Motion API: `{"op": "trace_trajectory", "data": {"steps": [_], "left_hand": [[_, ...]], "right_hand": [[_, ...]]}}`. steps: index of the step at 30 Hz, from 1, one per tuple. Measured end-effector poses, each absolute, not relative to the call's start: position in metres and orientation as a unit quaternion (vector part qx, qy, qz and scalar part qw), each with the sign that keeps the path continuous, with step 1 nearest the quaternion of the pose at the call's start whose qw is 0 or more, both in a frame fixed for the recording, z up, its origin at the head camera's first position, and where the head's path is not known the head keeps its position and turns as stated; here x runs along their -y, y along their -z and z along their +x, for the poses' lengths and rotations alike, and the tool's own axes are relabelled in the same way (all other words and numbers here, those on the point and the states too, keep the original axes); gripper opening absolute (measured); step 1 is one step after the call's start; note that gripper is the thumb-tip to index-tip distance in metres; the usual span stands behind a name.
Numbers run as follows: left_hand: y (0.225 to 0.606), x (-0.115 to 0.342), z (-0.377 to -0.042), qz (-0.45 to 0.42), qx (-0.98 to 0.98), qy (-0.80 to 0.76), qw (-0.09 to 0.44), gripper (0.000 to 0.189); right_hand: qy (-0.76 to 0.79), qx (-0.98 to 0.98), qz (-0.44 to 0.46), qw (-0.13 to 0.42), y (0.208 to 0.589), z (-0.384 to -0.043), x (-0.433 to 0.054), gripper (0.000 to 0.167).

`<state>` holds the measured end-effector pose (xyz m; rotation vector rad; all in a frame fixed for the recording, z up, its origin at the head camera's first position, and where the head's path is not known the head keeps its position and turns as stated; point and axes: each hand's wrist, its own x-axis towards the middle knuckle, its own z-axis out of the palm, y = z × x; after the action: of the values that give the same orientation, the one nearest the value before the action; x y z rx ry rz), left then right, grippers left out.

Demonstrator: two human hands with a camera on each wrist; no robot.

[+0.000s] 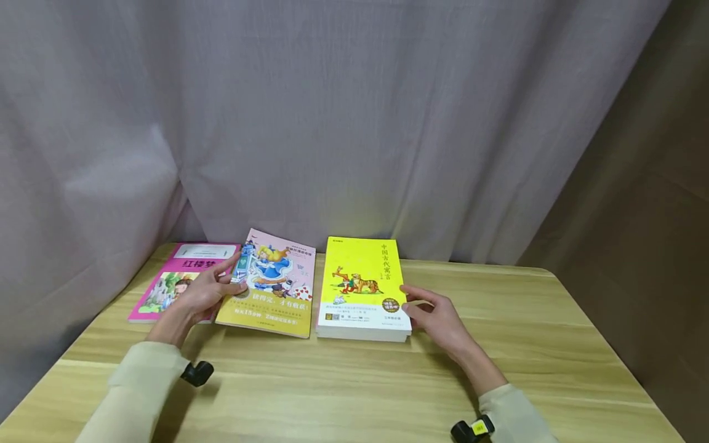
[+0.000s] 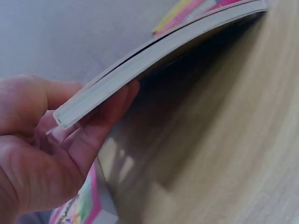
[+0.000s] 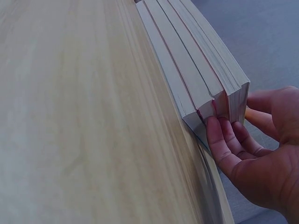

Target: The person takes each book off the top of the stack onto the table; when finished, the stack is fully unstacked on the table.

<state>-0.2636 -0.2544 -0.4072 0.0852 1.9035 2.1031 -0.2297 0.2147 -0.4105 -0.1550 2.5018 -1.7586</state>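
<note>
In the head view, my left hand (image 1: 204, 294) grips the left edge of a pink-and-yellow storybook (image 1: 271, 280) with a blond girl in blue on its cover. The left wrist view shows that storybook (image 2: 154, 56) tilted, its gripped edge raised off the wood, with fingers beneath. To its right lies a stack of several books, topped by a bright yellow book (image 1: 360, 264) with a tiger and a deer. My right hand (image 1: 434, 314) holds the stack's right edge near the front corner. In the right wrist view, curled fingers (image 3: 222, 142) press against the page edges.
A magenta book (image 1: 160, 289) lies flat at the left, partly covered by the left hand and storybook. The wooden table (image 1: 332, 387) ends at a grey curtain (image 1: 354, 123) behind the books. A black wrist camera (image 1: 197, 373) sits on the left sleeve.
</note>
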Motion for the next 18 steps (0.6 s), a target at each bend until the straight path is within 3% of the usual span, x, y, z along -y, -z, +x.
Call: {"op": "trace_trajectory", "data": {"steps": [7,18], "left_hand": [[0.409,0.248,-0.272,0.022,-0.764,-0.634,0.119,0.090],[0.412,0.240,-0.270,-0.023,-0.821,-0.554,0.136,0.087]], "right_hand": [[0.578,-0.814,-0.046,0.035,0.411,-0.232,-0.214,0.048],[0.573,-0.818,-0.040,0.034,0.411,-0.232,-0.211,0.052]]}}
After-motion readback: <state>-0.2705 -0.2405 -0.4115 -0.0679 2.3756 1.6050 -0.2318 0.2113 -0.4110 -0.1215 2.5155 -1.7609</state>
